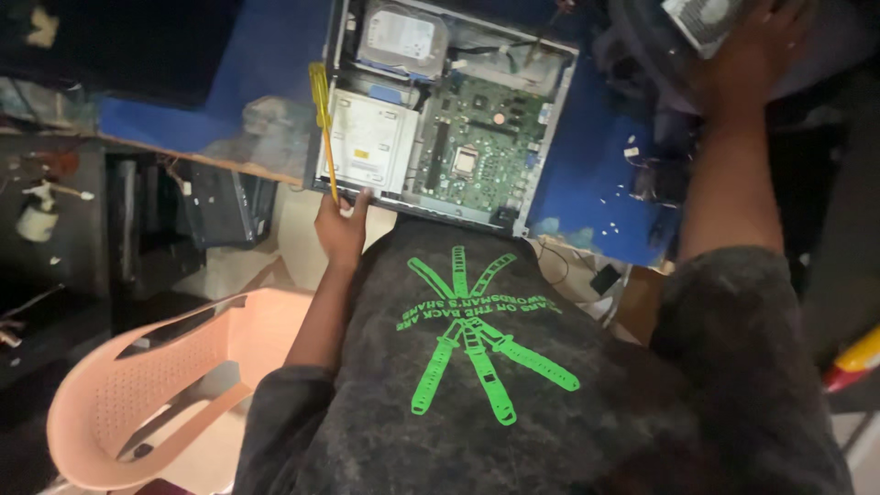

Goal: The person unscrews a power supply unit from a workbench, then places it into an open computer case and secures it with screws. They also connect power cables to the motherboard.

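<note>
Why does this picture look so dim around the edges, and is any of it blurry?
Head view: light falls mostly on the open computer case and blue table; the left shelves and top right corner sink into shadow. The right hand is softly blurred; the left hand, holding a yellow screwdriver, is fairly sharp.

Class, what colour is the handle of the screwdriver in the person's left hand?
Yellow: the screwdriver handle, seen in the head view.

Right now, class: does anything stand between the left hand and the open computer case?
Nothing visible does. The left hand holds a yellow screwdriver and already rests at the near edge of the open case, beside the silver drive cage. The right hand is off to the side, on a grey part.
</note>
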The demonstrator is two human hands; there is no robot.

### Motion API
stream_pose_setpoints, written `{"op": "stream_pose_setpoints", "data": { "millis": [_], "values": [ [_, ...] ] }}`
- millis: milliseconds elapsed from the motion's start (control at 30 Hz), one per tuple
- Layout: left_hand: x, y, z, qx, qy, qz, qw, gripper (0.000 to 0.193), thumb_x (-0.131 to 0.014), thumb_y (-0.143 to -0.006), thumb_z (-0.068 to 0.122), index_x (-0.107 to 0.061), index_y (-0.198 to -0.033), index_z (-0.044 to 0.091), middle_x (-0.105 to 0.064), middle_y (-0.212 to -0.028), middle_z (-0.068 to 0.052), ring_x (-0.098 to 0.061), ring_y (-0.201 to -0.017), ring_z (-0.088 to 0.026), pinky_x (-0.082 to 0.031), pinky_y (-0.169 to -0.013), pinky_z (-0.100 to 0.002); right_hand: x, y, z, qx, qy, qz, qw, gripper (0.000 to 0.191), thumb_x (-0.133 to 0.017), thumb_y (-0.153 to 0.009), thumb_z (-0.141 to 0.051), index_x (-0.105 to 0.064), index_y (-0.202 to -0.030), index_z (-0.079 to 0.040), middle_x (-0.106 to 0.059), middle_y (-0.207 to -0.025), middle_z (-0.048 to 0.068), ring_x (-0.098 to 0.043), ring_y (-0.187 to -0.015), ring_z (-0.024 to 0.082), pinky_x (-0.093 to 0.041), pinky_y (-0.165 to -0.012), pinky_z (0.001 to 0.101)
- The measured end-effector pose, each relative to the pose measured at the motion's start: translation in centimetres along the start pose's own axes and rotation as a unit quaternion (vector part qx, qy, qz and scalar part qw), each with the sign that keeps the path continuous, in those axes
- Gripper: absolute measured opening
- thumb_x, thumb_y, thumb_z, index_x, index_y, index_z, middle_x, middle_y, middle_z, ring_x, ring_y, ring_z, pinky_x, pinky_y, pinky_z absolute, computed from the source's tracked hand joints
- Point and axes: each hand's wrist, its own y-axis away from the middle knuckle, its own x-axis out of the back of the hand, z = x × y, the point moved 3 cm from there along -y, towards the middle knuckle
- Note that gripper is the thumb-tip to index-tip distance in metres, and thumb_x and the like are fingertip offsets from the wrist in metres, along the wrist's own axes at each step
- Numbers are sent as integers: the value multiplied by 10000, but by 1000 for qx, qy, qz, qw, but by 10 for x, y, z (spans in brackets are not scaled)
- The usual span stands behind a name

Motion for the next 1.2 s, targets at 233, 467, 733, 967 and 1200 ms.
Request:
{"op": "stream_pose_setpoints", "data": {
  "millis": [233,467,733,967,1200],
  "values": [
    [-7,-22,-4,36,-29,-18,999,504,-841,-837,480,-630,-787,24,-686,-713,-155,-685,-677,-370,-525,-644,-477,-99,70,-93,-17,-274,-51,960,1198,-923,-828,-507,-198,-1569,92,-275,-1595,324,-296,-1511,447,-277,-1261,477],
    [-3,-63,0,-36,4,4,999,475,-860,-811,426,-645,-870,7,-684,-731,-181,-676,-664,-391,-526,-635,-482,-117,113,-146,-24,-328,-180,927,399,-750,-886,-275,-708,-1182,-11,-750,-975,192,-715,-831,334,-561,-702,457],
    [11,-129,19,-102,-3,-10,995,438,-887,-826,386,-645,-836,21,-712,-761,-140,-693,-701,-342,-524,-645,-466,-147,179,-156,-216,-434,-213,848,388,-754,-928,-294,-714,-1099,52,-742,-858,158,-725,-612,232,-592,-528,345],
    [10,-163,28,-111,-13,12,994,389,-906,-819,326,-659,-848,27,-702,-783,-140,-684,-713,-351,-526,-657,-456,-177,247,-188,-293,-624,-235,685,662,-778,-829,-359,-535,-1332,-5,-684,-1172,178,-747,-881,265,-658,-633,385],
    [6,-127,15,-139,94,-15,986,395,-849,-749,227,-699,-1061,37,-690,-774,-127,-695,-714,-334,-549,-670,-439,-162,232,-150,-251,-396,-110,877,760,-786,-852,-417,-434,-1412,-42,-665,-1187,247,-698,-990,412,-589,-794,468]
  ]
}}
